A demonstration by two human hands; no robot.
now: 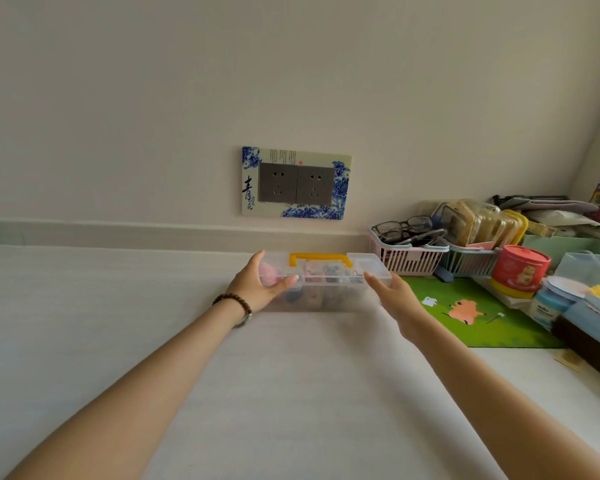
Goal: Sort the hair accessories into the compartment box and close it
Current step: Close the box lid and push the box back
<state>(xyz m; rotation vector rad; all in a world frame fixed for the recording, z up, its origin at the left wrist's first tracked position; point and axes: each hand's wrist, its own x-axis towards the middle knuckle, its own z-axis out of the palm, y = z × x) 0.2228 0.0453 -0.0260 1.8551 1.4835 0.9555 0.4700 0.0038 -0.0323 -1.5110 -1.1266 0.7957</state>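
A clear plastic compartment box (371, 268) with a yellow handle (321, 258) stands at the far side of the white table, near the wall. Its lid is down. Pink, blue and dark hair accessories (329, 273) show through the plastic. My left hand (262, 282) grips the box's left end, thumb on the front and fingers behind. My right hand (394, 294) is at the right front corner, fingers spread and pointing at the box; whether it touches the box I cannot tell.
To the right stand a pink basket (407, 259) with glasses, a teal basket (468, 261) of packets, a red tin (520, 271), jars and boxes on a green mat (482, 327). A wall socket panel (296, 183) is behind the box. White tabletop (291, 393) lies in front.
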